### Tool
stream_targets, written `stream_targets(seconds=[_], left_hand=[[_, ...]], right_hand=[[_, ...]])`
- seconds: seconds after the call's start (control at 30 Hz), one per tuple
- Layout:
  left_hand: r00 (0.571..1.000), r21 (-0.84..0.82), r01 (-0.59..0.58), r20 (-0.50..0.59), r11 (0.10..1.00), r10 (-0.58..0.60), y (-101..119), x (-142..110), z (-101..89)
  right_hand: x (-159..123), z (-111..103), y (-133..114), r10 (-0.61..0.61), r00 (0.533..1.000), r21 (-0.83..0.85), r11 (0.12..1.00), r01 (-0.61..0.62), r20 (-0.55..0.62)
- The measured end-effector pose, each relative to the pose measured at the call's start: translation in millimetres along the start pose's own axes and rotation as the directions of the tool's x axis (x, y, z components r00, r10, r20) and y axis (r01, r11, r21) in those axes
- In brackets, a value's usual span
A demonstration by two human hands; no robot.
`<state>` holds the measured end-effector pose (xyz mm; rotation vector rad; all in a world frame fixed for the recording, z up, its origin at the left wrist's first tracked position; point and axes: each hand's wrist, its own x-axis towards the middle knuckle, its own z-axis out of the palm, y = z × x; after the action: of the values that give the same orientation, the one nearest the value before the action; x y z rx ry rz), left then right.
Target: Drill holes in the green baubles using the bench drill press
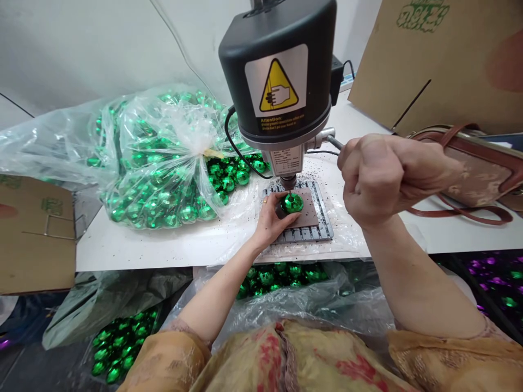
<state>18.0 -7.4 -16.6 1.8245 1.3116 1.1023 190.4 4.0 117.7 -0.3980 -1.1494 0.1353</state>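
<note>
1. Our left hand (269, 219) grasps a green faceted ball (295, 204) on the brown pad (309, 212), beneath the drill chuck (288, 182).
2. Our right hand (386, 174) clenches round the feed lever (335, 142).
3. We judge: drilling step; next move calls for steady ball, even feed.

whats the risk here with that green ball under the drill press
The bare left hand holds the green ball with its fingers close to the drill bit, so a slip might injure one. The ball is round and sits on a flat board, so it could turn or skid if the right hand, gripping the lever, presses too hard.
</note>
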Motion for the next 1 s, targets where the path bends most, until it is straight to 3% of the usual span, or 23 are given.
stream_targets(seconds=[0.13, 0.37, 0.5, 0.63, 0.7, 0.83, 0.87, 0.93, 0.97, 1.0], left_hand=[[1.0, -0.008, 0.004, -0.002, 1.0, -0.004, 0, 0, 0.6], [1.0, -0.005, 0.013, -0.003, 1.0, -0.013, 1, -1, 0.8], [1.0, -0.003, 0.008, -0.012, 1.0, -0.008, -1, -1, 0.7], [1.0, 0.013, 0.004, -0.016, 1.0, -0.004, 2, 0, 3.1], [0.999, 0.052, -0.002, -0.039, 0.999, 0.004, 9, -2, 2.2], [0.996, 0.169, -0.032, -0.081, 0.985, 0.046, 35, -22, -20.3], [0.999, 0.185, -0.037, -0.03, 0.982, 0.043, 42, -32, -31.0], [0.978, 0.204, -0.046, 0.208, 0.978, 0.002, 55, -56, -55.4], [0.926, 0.224, -0.054, 0.375, 0.973, -0.035, 58, -69, -67.2], [0.845, 0.267, -0.073, 0.529, 0.961, -0.083, 60, -84, -77.7]], right_hand=[[-1, 2, 0, 0.043, 0.999, -0.038, 0.998, -0.044, -0.019], [-6, 2, 7, -0.105, 0.993, 0.033, 0.994, 0.107, -0.049], [-11, -3, 8, -0.164, 0.986, 0.056, 0.985, 0.162, 0.03], [10, 9, -6, -0.058, 0.998, 0.043, 0.997, 0.059, -0.025], [31, 20, -12, 0.029, 0.999, 0.154, 0.988, -0.022, -0.042], [61, 36, -8, 0.131, 0.991, 0.219, 0.966, -0.134, 0.028], [64, 38, -6, 0.16, 0.987, 0.213, 0.964, -0.159, 0.016], [65, 39, -2, 0.187, 0.981, 0.216, 0.961, -0.173, -0.046], [65, 39, -3, 0.213, 0.976, 0.207, 0.957, -0.201, -0.036], [65, 38, -5, 0.231, 0.973, 0.175, 0.958, -0.227, 0.0]])
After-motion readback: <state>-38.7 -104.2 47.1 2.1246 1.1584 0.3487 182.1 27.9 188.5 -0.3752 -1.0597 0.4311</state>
